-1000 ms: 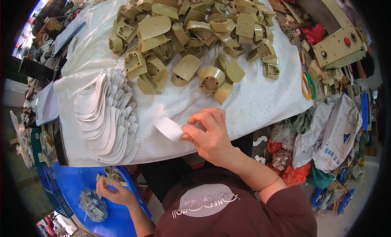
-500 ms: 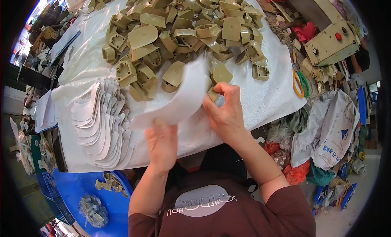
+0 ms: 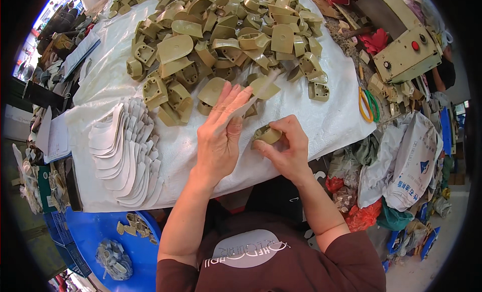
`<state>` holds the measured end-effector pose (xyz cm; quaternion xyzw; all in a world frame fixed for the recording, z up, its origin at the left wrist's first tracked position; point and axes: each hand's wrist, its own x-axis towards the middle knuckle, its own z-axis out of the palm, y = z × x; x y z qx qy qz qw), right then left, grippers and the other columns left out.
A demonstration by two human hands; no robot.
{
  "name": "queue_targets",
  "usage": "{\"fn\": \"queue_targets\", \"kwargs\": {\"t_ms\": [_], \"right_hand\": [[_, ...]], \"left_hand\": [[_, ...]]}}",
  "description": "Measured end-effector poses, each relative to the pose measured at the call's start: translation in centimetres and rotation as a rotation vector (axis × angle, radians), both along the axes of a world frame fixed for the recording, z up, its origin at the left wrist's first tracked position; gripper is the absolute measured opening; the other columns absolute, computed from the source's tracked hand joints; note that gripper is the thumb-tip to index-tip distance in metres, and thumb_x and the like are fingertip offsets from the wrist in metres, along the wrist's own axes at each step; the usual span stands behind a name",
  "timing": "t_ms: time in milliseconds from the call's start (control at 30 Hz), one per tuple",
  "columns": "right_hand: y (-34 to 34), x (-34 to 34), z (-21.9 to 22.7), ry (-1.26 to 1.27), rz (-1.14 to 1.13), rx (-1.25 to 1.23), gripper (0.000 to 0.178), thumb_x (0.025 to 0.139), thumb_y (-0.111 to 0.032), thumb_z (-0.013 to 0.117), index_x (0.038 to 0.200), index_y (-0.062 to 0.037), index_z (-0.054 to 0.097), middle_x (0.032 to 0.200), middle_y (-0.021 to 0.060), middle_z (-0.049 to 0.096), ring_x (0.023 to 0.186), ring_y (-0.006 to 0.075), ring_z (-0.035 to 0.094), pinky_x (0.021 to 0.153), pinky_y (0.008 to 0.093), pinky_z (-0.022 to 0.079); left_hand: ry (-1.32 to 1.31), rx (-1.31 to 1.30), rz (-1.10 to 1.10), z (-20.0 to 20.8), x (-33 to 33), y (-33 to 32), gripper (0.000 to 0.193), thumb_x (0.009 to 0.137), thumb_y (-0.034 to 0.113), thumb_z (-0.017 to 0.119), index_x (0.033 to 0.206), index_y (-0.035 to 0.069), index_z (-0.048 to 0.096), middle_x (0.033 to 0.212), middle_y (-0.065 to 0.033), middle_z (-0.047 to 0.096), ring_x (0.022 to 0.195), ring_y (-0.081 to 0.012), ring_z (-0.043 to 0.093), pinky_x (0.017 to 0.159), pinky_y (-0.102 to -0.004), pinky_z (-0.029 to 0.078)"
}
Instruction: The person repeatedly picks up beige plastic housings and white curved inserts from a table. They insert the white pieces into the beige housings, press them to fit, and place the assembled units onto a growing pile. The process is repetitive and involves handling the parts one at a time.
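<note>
My left hand [image 3: 220, 134] is raised over the front of the sheet-covered table. Its fingers are extended, with the thumb closed against them on a thin white insole [image 3: 261, 92], seen nearly edge-on and pointing away to the upper right. My right hand [image 3: 288, 150] pinches a small olive-tan shoe heel [image 3: 269, 134] between thumb and fingers, just right of the left hand. Beyond both hands lies a big heap of similar glossy heels [image 3: 175, 48], some showing holes in their undersides. Left of my hands, a fanned stack of white insoles [image 3: 118, 151] lies on the sheet.
White plastic sheeting [image 3: 331, 126] covers the table. At right are yellow-and-green-handled scissors [image 3: 369, 103] and a beige control box [image 3: 409, 53] with a red button. A blue round tub [image 3: 90, 231] stands below left. Filled bags [image 3: 401, 161] lie at lower right.
The insole has swung from lying broad across the view to nearly edge-on, as my left hand rose and moved right. My right hand has drawn a heel nearer, away from the heap.
</note>
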<state>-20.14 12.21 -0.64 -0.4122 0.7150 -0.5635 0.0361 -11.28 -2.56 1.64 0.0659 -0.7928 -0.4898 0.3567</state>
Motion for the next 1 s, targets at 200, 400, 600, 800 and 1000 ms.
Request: {"fn": "queue_targets", "kwargs": {"t_ms": [200,400,600,800,1000], "right_hand": [[0.8,-1.0,-0.3,0.339,-0.082,0.170,0.041,0.064,-0.014,0.080,0.098,-0.0037,0.059,0.086,0.0096,0.053,0.079,0.0283,0.047,0.070,0.0387,0.040],[1.6,-1.3,3.3,0.567,0.015,0.423,0.035,0.070,-0.005,0.072,0.104,-0.0052,0.062,0.083,0.0089,0.054,0.077,0.0281,0.050,0.068,0.0380,0.043],[1.3,1.4,6.3,0.115,0.230,-0.030,0.043,0.069,0.006,0.072,0.108,-0.0078,0.058,0.094,0.0121,0.060,0.074,0.0267,0.061,0.063,0.0342,0.051],[-3.0,5.4,4.2,0.108,0.412,-0.384,0.045,0.072,0.010,0.068,0.110,-0.0077,0.054,0.103,0.0156,0.060,0.085,0.0295,0.062,0.069,0.0355,0.053],[-4.1,6.0,3.2,0.252,0.370,-0.453,0.041,0.072,0.009,0.066,0.108,-0.0075,0.055,0.103,0.0149,0.060,0.086,0.0311,0.060,0.067,0.0372,0.052]], "left_hand": [[0.268,0.668,-0.088,0.7,1.5,0.3,0.039,0.101,0.020,0.037,0.123,-0.008,0.053,0.131,-0.0163,0.052,0.132,-0.0280,0.038,0.111,-0.0409,0.027],[0.220,1.055,0.036,0.2,6.6,1.3,0.037,0.100,0.020,0.041,0.117,-0.010,0.055,0.125,-0.0178,0.055,0.110,-0.0219,0.054,0.091,-0.0359,0.042],[0.211,1.129,0.063,-0.4,10.0,2.4,0.037,0.100,0.021,0.043,0.116,-0.010,0.055,0.122,-0.0180,0.056,0.105,-0.0236,0.057,0.092,-0.0372,0.046],[0.186,1.117,-0.003,1.2,10.7,3.6,0.039,0.100,0.021,0.043,0.118,-0.011,0.053,0.122,-0.0215,0.056,0.113,-0.0266,0.056,0.097,-0.0394,0.045],[0.133,1.085,-0.005,2.0,11.2,4.0,0.041,0.100,0.021,0.041,0.119,-0.014,0.050,0.126,-0.0247,0.053,0.112,-0.0271,0.057,0.094,-0.0384,0.049]]}}
